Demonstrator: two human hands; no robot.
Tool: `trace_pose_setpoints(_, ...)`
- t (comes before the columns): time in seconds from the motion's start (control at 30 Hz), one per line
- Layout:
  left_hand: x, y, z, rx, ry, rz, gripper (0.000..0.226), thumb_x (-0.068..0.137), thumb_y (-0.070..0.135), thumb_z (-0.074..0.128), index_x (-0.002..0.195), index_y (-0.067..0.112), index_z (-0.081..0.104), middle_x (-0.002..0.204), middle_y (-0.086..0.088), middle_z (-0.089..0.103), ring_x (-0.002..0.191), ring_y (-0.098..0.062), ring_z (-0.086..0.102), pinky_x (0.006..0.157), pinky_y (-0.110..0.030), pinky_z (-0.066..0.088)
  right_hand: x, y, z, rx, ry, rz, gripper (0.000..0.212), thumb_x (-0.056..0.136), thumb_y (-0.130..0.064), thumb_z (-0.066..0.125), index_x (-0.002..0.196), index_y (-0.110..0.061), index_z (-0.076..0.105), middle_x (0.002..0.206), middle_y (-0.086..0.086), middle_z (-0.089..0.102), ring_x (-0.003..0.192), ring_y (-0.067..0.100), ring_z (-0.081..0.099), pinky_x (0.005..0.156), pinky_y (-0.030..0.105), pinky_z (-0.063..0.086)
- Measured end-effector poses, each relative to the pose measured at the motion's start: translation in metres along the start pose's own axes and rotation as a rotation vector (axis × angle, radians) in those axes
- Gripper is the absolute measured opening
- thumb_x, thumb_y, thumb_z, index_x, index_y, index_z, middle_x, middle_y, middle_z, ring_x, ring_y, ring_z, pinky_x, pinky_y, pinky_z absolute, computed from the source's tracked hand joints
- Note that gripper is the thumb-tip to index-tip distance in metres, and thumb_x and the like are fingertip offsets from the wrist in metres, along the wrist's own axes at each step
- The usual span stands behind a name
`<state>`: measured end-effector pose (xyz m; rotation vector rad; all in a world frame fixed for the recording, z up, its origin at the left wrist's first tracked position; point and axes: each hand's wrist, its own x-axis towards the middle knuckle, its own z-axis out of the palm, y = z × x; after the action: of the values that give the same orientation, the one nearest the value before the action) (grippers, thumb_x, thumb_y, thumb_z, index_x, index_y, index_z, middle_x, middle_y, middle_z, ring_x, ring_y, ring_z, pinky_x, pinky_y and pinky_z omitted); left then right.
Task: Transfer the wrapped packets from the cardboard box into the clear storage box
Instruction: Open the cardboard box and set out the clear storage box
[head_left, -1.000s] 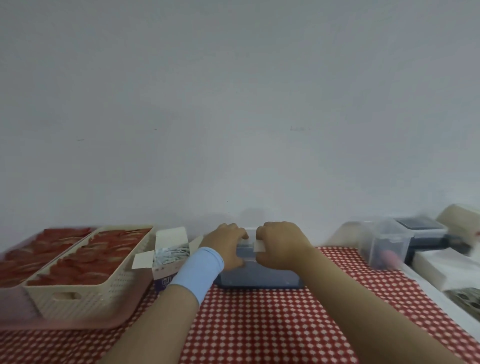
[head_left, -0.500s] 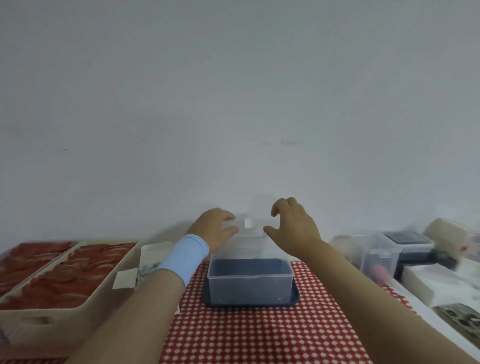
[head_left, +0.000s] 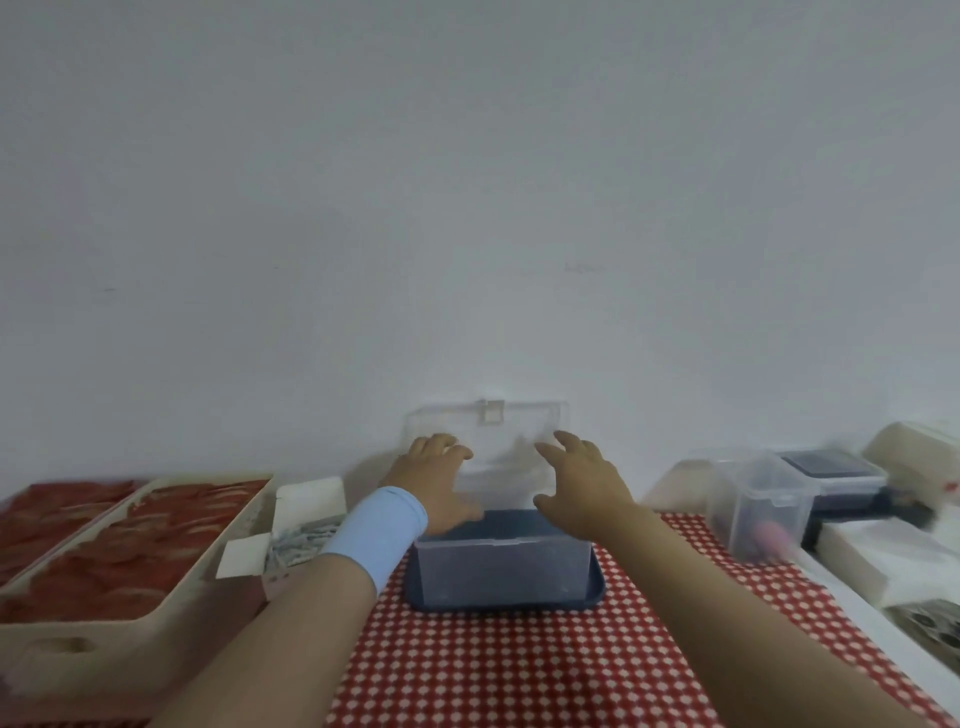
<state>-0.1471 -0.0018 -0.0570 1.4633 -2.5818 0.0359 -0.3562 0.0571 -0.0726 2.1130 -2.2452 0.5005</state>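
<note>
Head view: workbench against a plain white wall (head_left: 467, 208). At centre, the clear storage box (head_left: 504, 569) stands on a dark blue tray (head_left: 598, 584), which lies on a red-and-white checked cloth (head_left: 519, 665). The box's transparent lid (head_left: 488, 434) is swung up and stands nearly upright against the wall, its latch (head_left: 491, 413) at the top edge. The interior of the box shows only the blue of the tray through its floor; no packets can be made out inside it.

The left hand (head_left: 434, 483), with a light blue wristband (head_left: 379, 530), sits at the rear left corner of the box, fingers curled beside the lower left of the lid and thumb at the rim; whether it actually grips the plastic cannot be told. The right hand (head_left: 582, 488) is released, fingers spread and slightly bent, held just in front of the lid's right side without closing on it.

The wrapped packets (head_left: 301, 538) lie in the cardboard box (head_left: 311, 496), flaps open, just left of the tray and partly behind the left forearm. Left of that, a cream basket (head_left: 130, 639) holds red pieces (head_left: 130, 551), blurred. At right, well apart from the tray, stand a small clear container (head_left: 758, 504) and a dark-lidded container (head_left: 831, 467).
</note>
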Motion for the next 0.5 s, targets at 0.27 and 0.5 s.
trace_pose_setpoints(0.27,-0.010,0.012,0.010,0.041,-0.137,0.004,0.083,0.090,0.062,0.053,0.157,0.027,0.018,0.167,-0.002,0.008,0.153,-0.024,0.007,0.123,-0.043,0.013,-0.007,-0.003,-0.001,-0.146,-0.099,0.002,0.069,0.096,-0.044,0.052,0.157,-0.029,0.024,0.168,0.006,0.006,0.154,0.028,0.005,0.121,0.054,0.011)
trace_pose_setpoints(0.5,-0.035,-0.023,-0.035,-0.154,0.141,-0.039,0.034,0.097,0.027,0.050,0.131,0.025,0.052,0.137,0.002,0.049,0.128,-0.017,0.041,0.107,-0.034,0.038,-0.011,-0.064,-0.028,-0.066,0.126,-0.209,0.036,0.098,-0.030,0.051,0.133,-0.029,0.059,0.142,0.000,0.052,0.129,0.022,0.046,0.109,0.038,0.034)
